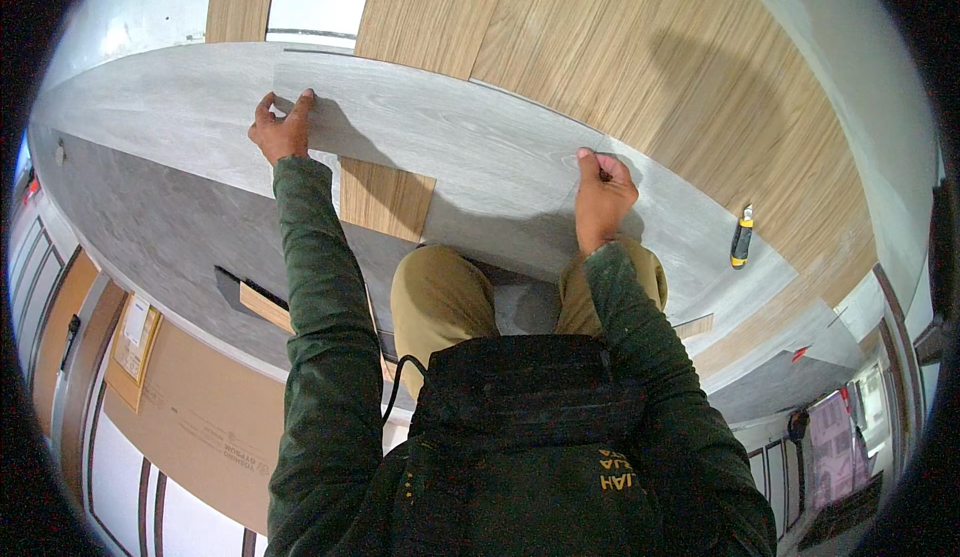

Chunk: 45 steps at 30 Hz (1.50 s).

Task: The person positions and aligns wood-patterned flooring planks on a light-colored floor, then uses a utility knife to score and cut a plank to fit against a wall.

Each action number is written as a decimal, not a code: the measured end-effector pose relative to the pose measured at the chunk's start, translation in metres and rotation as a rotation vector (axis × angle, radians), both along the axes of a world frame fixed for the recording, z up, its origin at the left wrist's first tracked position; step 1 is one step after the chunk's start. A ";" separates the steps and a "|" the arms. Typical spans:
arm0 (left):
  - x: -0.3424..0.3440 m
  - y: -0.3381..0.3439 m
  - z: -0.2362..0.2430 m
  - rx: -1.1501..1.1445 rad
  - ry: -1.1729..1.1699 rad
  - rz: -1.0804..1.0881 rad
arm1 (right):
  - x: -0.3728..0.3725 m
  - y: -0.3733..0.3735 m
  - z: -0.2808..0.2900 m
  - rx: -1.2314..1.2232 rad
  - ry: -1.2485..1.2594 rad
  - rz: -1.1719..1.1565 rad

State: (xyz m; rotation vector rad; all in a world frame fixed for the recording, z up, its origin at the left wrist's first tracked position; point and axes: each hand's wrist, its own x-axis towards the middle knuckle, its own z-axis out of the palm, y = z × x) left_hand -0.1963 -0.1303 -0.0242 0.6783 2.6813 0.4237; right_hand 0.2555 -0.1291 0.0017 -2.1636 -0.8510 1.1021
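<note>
A long light-grey wood-grain floor plank (430,122) stretches across in front of me, between my two hands. My left hand (283,135) is at its left end, thumb and forefinger bent onto it. At its right end my right hand (606,197) has thumb and forefinger closed on the edge; the other fingertips are hidden. Matching grey planks (160,97) continue to the left. Beyond the plank's far edge are oak-coloured planks (570,32). A short oak-coloured piece (388,199) lies on the near side, between my left forearm and my knees.
A yellow-and-black utility knife (741,237) rests on the planks at right. Dark grey flooring (190,217) spreads at left, with a wooden offcut (264,307) beside my left arm. Brown board (200,417) is at lower left. A white wall (840,67) curves along the far right.
</note>
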 end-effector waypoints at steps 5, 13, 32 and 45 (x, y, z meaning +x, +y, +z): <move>0.019 0.009 0.013 0.002 -0.027 0.015 | 0.003 -0.002 -0.005 0.041 0.023 -0.024; 0.021 0.010 0.013 0.104 -0.073 0.071 | 0.006 -0.007 -0.012 0.006 0.061 -0.052; 0.027 0.018 0.018 0.011 0.000 0.058 | 0.003 0.000 0.001 -0.099 0.058 -0.067; 0.053 0.031 0.030 -0.002 0.034 0.096 | -0.001 0.015 0.019 -0.258 -0.036 0.017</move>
